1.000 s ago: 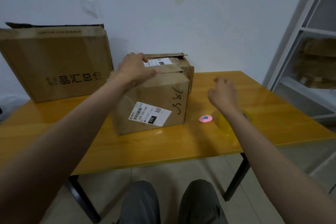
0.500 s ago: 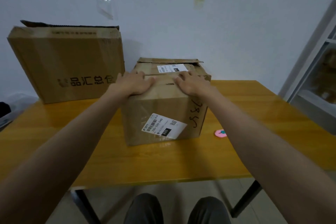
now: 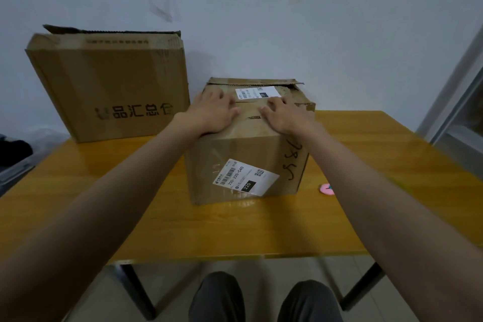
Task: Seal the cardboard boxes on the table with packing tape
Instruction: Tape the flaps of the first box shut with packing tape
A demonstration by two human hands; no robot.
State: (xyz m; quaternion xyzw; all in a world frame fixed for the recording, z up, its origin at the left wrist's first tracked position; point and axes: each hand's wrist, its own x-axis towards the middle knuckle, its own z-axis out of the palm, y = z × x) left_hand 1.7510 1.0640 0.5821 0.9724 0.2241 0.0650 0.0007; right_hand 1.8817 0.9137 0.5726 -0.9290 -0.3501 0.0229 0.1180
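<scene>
Meanwhile, left hand (image 3: pixel 213 111) & right hand (image 3: pixel 283 116) press flat, fingers extended, on small box (image 3: pixel 245 162) flaps; no tape on seam yet, big box (image 3: pixel 109 83) left of it untouched.

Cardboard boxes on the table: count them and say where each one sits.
2. The large box stands at the table's back left, against the wall. The smaller box sits mid-table, with the left hand and right hand flat on its top flaps. None else shows.

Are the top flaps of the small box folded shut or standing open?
Folded down: both hands, left hand and right hand, press the flaps flat on the small box. A rear flap edge sits slightly raised.
</scene>
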